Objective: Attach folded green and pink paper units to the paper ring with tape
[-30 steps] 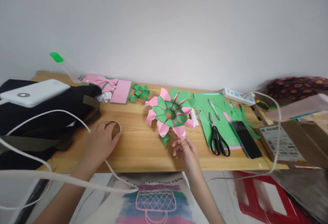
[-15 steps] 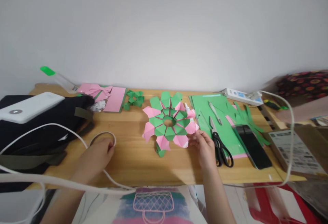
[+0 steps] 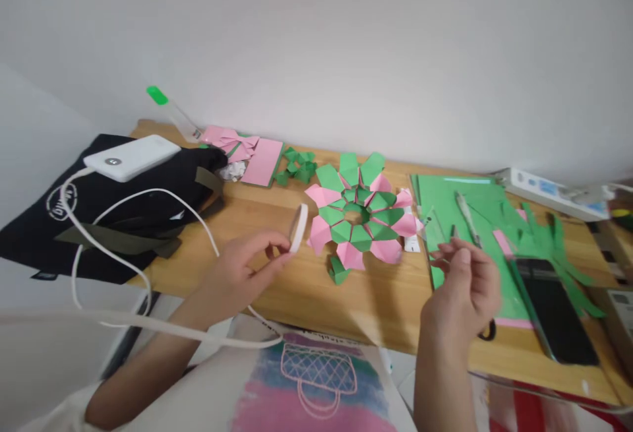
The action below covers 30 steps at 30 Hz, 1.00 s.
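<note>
My left hand (image 3: 247,264) pinches a thin roll of tape (image 3: 298,229) between thumb and fingertips, holding it on edge above the table. Just right of it sits a folded paper flower (image 3: 357,237), with pink and green petals around an open centre. A small folded green paper piece (image 3: 338,270) shows below its front edge. My right hand (image 3: 467,277) is apart from the flower, over the green paper sheets (image 3: 435,188). Its fingers are curled with the tips together; whether something thin is in them I cannot make out. That hand hides most of the scissors (image 3: 487,332).
A black phone (image 3: 554,310), a craft knife (image 3: 467,217) and green paper strips (image 3: 561,254) lie right. Behind is a power strip (image 3: 548,188). At left, a white power bank (image 3: 133,157) rests on a black bag (image 3: 113,221); its white cable (image 3: 163,192) loops toward me.
My left hand has picked up the tape roll from the table and brought it right, near the flower. My right hand has left the flower's edge and moved right. The view has shifted.
</note>
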{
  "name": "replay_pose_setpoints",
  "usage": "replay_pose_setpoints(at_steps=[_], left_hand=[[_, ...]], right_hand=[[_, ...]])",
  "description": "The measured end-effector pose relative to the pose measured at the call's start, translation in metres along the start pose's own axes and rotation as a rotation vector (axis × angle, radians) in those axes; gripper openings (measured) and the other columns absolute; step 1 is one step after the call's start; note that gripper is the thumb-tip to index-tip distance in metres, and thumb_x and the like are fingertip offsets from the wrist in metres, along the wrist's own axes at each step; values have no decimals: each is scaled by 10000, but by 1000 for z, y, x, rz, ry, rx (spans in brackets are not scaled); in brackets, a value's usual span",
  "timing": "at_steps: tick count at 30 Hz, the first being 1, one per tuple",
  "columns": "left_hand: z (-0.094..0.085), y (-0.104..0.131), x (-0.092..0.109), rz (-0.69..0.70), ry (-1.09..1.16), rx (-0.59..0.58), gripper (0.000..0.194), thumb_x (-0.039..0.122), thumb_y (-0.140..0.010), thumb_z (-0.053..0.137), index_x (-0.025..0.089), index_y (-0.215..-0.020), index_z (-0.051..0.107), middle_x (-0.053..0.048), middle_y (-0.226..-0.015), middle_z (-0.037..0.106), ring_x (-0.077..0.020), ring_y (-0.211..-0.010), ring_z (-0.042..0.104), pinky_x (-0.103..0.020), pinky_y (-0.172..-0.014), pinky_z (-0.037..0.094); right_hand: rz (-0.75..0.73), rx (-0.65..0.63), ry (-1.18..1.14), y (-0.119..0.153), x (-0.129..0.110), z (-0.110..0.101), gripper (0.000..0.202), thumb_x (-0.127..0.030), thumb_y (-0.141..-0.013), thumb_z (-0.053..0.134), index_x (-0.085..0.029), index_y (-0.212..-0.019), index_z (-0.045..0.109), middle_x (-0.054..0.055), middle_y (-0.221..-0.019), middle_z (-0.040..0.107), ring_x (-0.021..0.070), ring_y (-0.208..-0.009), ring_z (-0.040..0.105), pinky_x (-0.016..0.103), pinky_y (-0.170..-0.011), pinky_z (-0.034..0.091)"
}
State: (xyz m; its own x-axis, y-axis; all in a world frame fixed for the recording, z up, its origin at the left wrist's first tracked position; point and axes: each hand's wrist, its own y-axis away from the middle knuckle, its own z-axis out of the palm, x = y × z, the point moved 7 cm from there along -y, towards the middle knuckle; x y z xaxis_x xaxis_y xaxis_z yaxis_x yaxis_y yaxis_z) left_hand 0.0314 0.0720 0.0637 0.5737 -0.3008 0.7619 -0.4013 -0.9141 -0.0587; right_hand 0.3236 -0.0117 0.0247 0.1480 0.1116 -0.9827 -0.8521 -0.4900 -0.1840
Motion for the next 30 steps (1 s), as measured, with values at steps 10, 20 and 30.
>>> replay_pose_setpoints(at_steps=[10, 20, 30], left_hand=[[30, 16, 66, 385, 342, -273, 100, 159, -880, 599, 224, -949, 629, -15, -842, 707, -154, -771, 649, -261, -744, 498], [38, 28, 63, 334, 307, -353, 441, 138, -866, 603, 285, -1282, 582, 3, -889, 726, -139, -751, 655, -254, -763, 514], [56, 19, 56, 216, 1408, -640, 401, 49, -858, 627, 281, -1173, 540, 12, -891, 701, -108, -710, 700, -196, -612, 567]], right_hand=[[-630, -706, 244, 64, -85, 54, 328, -142, -889, 578, -253, -1196, 599, 48, -1051, 699, 189, -936, 647, 361, -807, 526], [-790, -554, 339, 75, -97, 37, 197, -120, -870, 601, -222, -1035, 631, 43, -896, 703, 181, -840, 653, 338, -757, 518], [-734, -636, 339, 69, -98, 30, 53, -244, -841, 651, -198, -841, 625, 37, -785, 667, 182, -768, 636, 308, -695, 493]])
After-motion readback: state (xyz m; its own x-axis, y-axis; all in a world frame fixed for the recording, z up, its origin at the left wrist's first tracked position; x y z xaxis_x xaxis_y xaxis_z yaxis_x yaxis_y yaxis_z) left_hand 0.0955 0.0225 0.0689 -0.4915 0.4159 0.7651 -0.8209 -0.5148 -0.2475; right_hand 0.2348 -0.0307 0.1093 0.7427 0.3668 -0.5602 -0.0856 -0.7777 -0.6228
